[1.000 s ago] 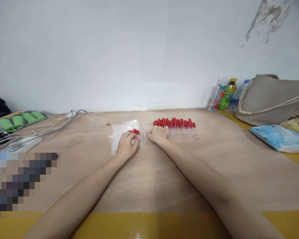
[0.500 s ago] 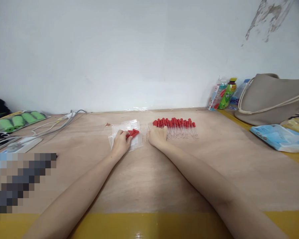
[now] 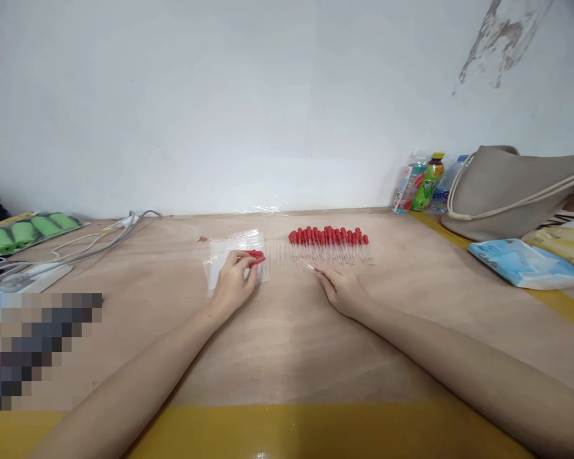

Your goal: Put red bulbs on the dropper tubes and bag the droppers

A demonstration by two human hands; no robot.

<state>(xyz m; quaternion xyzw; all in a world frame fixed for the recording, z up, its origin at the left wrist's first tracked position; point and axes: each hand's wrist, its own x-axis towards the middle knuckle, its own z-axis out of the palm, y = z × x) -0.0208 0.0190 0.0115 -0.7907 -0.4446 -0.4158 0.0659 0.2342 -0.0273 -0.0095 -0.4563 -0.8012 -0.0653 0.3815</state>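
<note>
A row of several red-capped glass droppers (image 3: 329, 245) lies on the wooden table (image 3: 287, 344) at the middle back. To its left lies a small pile of clear plastic bags (image 3: 235, 254) with a few red-capped droppers (image 3: 257, 257) on it. My left hand (image 3: 234, 284) rests on the bags, fingers curled and pinched at those red caps. My right hand (image 3: 343, 291) lies flat on the table just in front of the dropper row, fingers stretched out, holding nothing.
Grey cables (image 3: 103, 242) and a pack of green rolls (image 3: 29, 229) lie at the left. Drink bottles (image 3: 423, 182), a beige bag (image 3: 516, 191) and a blue packet (image 3: 523, 264) sit at the right. A yellow strip (image 3: 287, 433) runs along the table's near edge.
My right hand has left the spot beside the bags and moved right and toward me, now flat before the dropper row. My left hand stays on the bags with the red caps.
</note>
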